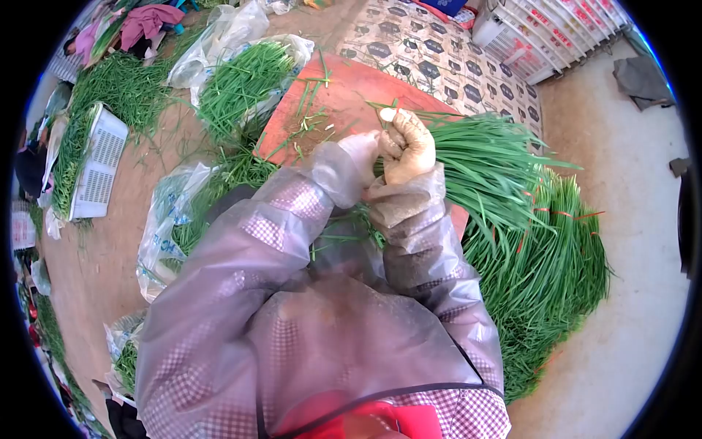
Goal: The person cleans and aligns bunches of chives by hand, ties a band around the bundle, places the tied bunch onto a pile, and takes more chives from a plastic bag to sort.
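At three o'clock from the right hand, over the red board, a loose bunch of long green leaves. Long axis close to the nine-to-three line, with tips pointing away from both hands and a fan sagging toward four o'clock, past the board's edge and over the pile. Butt ends hidden at or behind the right hand and its cuff. Right hand plainly nearer to the leaves; left hand on its nine o'clock side, close against it, and so the farther of the two.

Curled fingers on the right, a narrow grip, with one pale-tipped digit toward eleven; drawn in on the left too, at the meeting point. Cannot tell from above whether closed on stems, on something thin, or on nothing.

Between four and five o'clock from the right hand, the pile, with red ties around some bundles. At ten from the left hand, scraps on the board and, farther out, greens in a clear bag. At nine, well apart, a white basket. Beyond the board, toward twelve to one, a patterned mat.
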A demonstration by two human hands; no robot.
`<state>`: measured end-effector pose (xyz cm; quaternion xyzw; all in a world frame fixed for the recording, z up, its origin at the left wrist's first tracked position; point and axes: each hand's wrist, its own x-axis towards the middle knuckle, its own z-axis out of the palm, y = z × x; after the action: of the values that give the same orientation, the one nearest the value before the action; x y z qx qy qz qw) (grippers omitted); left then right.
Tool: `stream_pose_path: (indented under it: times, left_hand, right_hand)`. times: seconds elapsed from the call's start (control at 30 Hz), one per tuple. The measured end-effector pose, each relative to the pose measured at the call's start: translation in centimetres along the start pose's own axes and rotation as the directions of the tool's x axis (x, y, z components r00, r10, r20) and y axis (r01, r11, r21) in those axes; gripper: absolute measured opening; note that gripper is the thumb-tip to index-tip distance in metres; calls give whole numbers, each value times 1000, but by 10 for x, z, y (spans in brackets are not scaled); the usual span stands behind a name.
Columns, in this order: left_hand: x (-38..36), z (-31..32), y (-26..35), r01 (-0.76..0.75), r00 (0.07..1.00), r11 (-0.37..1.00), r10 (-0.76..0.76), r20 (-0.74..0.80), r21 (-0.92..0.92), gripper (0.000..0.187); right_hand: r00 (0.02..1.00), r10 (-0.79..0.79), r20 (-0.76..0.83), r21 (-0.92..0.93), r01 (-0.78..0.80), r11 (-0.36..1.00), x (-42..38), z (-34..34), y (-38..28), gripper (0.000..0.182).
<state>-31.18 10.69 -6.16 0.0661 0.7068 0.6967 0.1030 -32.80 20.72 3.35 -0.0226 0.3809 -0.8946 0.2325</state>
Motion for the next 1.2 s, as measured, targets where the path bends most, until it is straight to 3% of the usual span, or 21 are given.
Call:
stream_pose_path:
  times: [0.03,0.1,0.13,0.23,0.37,0.43,0.53,0.57,0.63,0.67,0.73,0.8,0.87,0.9,0.97,1.0,1.03,1.1,1.13,1.2]
  left_hand:
    - [3,8,-1,-41,999,948,44,3,-317,59]
    - [4,21,0,-77,996,795,93,-5,-602,57]
    - [-2,29,11,-216,969,772,247,-31,-598,47]
    - [-16,34,53,-407,889,716,454,-66,-567,39]
    - [-6,39,80,-559,827,782,551,-112,-276,49]
    - [-1,38,79,-551,833,834,546,-92,-38,54]
    - [5,28,43,-378,903,843,427,-49,384,62]
    - [7,22,22,-280,933,810,356,-52,516,65]
    - [4,16,-28,-121,954,695,278,-109,709,70]
    - [2,18,-51,-86,932,633,324,-162,770,72]
    - [-1,26,-63,-25,846,540,459,-270,841,78]
    - [-1,32,-60,17,819,500,490,-300,866,83]
    - [-7,19,-9,35,877,467,410,-251,883,97]
    - [-14,8,23,59,926,427,314,-209,902,111]
    - [-27,-9,71,-12,940,363,323,-113,932,95]
    - [-25,-18,84,10,968,313,236,-88,950,103]
    - [-24,-21,98,69,984,260,140,-108,963,106]
    - [-24,-29,107,94,995,82,-22,-93,992,107]
    - [-20,-34,95,86,996,78,-23,-84,993,107]
    - [-9,-42,37,32,997,-141,-59,-41,990,95]
  right_hand:
    - [999,-28,38,28,27,999,-4,4,-5,10]
    - [996,-32,78,46,29,999,-11,10,-15,16]
    - [996,-37,78,43,34,999,-16,13,-20,16]
    - [987,-52,150,48,45,998,-29,24,-31,14]
    - [983,-100,156,97,85,992,-44,57,-50,10]
    - [972,-126,198,-16,131,991,-56,71,-59,8]
    - [986,-101,136,-190,126,974,-46,63,-43,7]
    - [989,-109,97,-226,128,966,-34,48,-26,7]
    - [987,22,-159,-279,-66,958,-4,-6,27,10]
    - [989,19,-143,-284,-59,957,9,-34,39,10]
    - [995,85,-50,-79,-88,993,21,-46,35,17]
    - [981,30,-193,-27,-36,999,8,-19,11,14]
    - [999,-3,-32,-2,3,1000,17,-14,-16,12]
    - [997,36,-73,21,-34,999,16,-2,-25,10]
    - [1000,4,5,122,-5,992,20,3,-33,17]
    - [999,17,42,173,-24,985,23,5,-36,25]
    - [997,-6,81,229,-13,973,29,2,-33,17]
    - [996,-1,-84,180,17,984,32,5,-18,8]
    - [993,-14,-117,121,28,992,35,5,-6,10]
    - [955,90,-281,78,-71,994,39,1,19,7]
